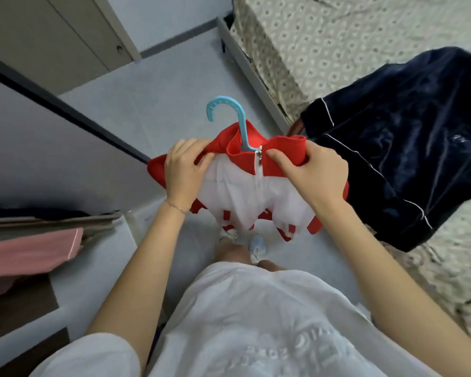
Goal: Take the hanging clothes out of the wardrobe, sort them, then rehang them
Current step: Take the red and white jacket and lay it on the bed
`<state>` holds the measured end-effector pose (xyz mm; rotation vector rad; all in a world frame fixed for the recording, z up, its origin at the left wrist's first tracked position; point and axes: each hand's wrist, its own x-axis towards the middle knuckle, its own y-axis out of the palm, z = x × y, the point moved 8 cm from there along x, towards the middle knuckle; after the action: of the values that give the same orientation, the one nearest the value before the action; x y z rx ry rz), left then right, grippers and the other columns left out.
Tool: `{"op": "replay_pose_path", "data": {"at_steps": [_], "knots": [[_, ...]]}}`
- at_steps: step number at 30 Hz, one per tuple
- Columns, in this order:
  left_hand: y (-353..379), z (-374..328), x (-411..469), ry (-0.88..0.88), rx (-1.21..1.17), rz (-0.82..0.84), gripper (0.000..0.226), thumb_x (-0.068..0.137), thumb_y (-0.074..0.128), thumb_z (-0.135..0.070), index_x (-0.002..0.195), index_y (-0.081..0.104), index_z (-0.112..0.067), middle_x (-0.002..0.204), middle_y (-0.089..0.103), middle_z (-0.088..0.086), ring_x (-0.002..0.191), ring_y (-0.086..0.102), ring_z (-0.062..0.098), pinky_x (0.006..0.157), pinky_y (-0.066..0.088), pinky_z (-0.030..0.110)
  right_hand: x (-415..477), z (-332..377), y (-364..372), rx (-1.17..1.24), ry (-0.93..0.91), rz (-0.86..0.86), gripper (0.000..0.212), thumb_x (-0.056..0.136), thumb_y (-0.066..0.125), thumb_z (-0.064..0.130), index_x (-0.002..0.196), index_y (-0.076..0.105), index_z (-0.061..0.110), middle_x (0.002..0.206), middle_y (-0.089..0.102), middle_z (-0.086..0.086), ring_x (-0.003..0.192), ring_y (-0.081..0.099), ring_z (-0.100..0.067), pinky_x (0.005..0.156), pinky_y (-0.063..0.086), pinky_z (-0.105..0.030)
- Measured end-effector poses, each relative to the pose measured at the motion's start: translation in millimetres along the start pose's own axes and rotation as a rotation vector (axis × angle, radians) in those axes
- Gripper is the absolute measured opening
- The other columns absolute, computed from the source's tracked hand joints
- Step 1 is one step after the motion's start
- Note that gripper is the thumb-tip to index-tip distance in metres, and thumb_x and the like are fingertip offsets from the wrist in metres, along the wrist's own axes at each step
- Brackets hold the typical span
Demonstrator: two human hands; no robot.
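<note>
Pale grey floor (147, 104) filled the middle of the view, running between a bed (351, 36) with a patterned cream cover on the right and a wardrobe (38, 39) with beige panels and a dark frame on the left. The person looked straight down over a white T-shirt (256, 322) towards their shoes (257, 247).

A dark navy velvet garment (392, 148) with thin white piping lay at the near edge of the bed and draped down over its side. A folded pink garment (30, 254) sat on a wardrobe shelf at the lower left.

A red and white jacket (239, 197) was held in the air above the floor, between the wardrobe and the edge of the bed, its hem hanging towards the shoes. The left hand (184, 172) pinched the red shoulder fabric on its side of the collar, fingers curled into the cloth. The right hand (313, 175) gripped the red collar on the other side, thumb pressed on top near the zip.

A light blue hanger (229, 112) sat inside the jacket, its hook rising out of the collar and curling to the left. The white zip (259, 161) was closed up to the neck. A thin bracelet (177, 208) circled the left wrist.
</note>
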<state>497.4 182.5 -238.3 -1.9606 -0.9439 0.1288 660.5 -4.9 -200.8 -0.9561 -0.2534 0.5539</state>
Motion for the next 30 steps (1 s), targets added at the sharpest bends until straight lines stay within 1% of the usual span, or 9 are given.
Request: {"op": "replay_pose_path", "data": {"at_steps": [2,4,8,10,13,16,22,27,30], "knots": [[17,-23,18,0.095,0.001,0.035,0.022,0.090,0.059,-0.025,0.094,0.072,-0.007,0.083,0.069,0.006,0.078,0.056,0.021,0.069,0.046,0.032,5,-24,-17,0.028,0.062,-0.038,0.044,0.080,0.059,0.072,0.086,0.070,0.030,0.064,0.060,0.011,0.068,0.059,-0.011,0.064,0.041,-0.030],[35,-45,34,0.162,-0.008,0.079,0.023,0.091,0.059,-0.026,0.093,0.073,-0.009,0.082,0.070,0.004,0.076,0.058,0.022,0.066,0.046,0.032,9,-46,-34,0.051,0.127,-0.080,0.043,0.077,0.059,0.074,0.086,0.070,0.033,0.065,0.063,0.011,0.069,0.060,-0.011,0.068,0.047,-0.033],[72,-83,72,0.256,-0.090,0.137,0.020,0.090,0.061,-0.026,0.090,0.073,-0.011,0.078,0.068,0.001,0.072,0.056,0.023,0.062,0.045,0.036,27,-79,-62,0.100,0.257,-0.175,0.031,0.075,0.064,0.072,0.071,0.059,0.043,0.058,0.057,0.016,0.062,0.056,-0.007,0.064,0.042,-0.028],[90,-100,94,0.318,-0.129,0.172,0.017,0.090,0.062,-0.025,0.091,0.073,-0.011,0.078,0.068,0.001,0.072,0.055,0.022,0.062,0.046,0.038,37,-91,-75,0.115,0.306,-0.218,0.027,0.074,0.065,0.072,0.070,0.057,0.047,0.059,0.058,0.017,0.061,0.056,-0.005,0.062,0.040,-0.023],[113,-127,121,0.408,-0.184,0.221,0.016,0.090,0.063,-0.023,0.091,0.073,-0.011,0.078,0.068,0.002,0.072,0.055,0.022,0.061,0.047,0.040,44,-108,-93,0.116,0.394,-0.290,0.028,0.073,0.067,0.071,0.075,0.061,0.044,0.061,0.059,0.019,0.062,0.057,-0.002,0.060,0.037,-0.016],[138,-158,140,0.491,-0.242,0.279,0.015,0.089,0.065,-0.022,0.092,0.075,-0.011,0.080,0.071,0.002,0.072,0.060,0.024,0.062,0.048,0.041,40,-131,-109,0.105,0.506,-0.341,0.034,0.072,0.066,0.073,0.077,0.064,0.040,0.067,0.063,0.017,0.066,0.059,-0.006,0.063,0.043,-0.022],[195,-240,154,0.628,-0.367,0.391,0.017,0.089,0.067,-0.024,0.094,0.077,-0.011,0.086,0.074,0.001,0.077,0.066,0.018,0.071,0.051,0.032,24,-195,-152,0.150,0.732,-0.399,0.045,0.069,0.060,0.080,0.083,0.070,0.038,0.076,0.068,0.017,0.075,0.063,-0.006,0.071,0.053,-0.034],[254,-308,164,0.671,-0.408,0.466,0.018,0.089,0.067,-0.025,0.093,0.077,-0.011,0.085,0.074,0.000,0.077,0.067,0.016,0.070,0.053,0.033,30,-252,-192,0.181,0.808,-0.431,0.044,0.072,0.063,0.075,0.092,0.072,0.037,0.077,0.066,0.021,0.075,0.060,0.002,0.065,0.044,-0.019],[287,-352,170,0.703,-0.410,0.476,0.020,0.089,0.065,-0.026,0.094,0.076,-0.010,0.087,0.075,0.000,0.080,0.067,0.016,0.073,0.053,0.029,42,-291,-220,0.210,0.818,-0.440,0.041,0.072,0.064,0.074,0.089,0.071,0.038,0.074,0.065,0.022,0.071,0.058,0.006,0.062,0.040,-0.014]]}}
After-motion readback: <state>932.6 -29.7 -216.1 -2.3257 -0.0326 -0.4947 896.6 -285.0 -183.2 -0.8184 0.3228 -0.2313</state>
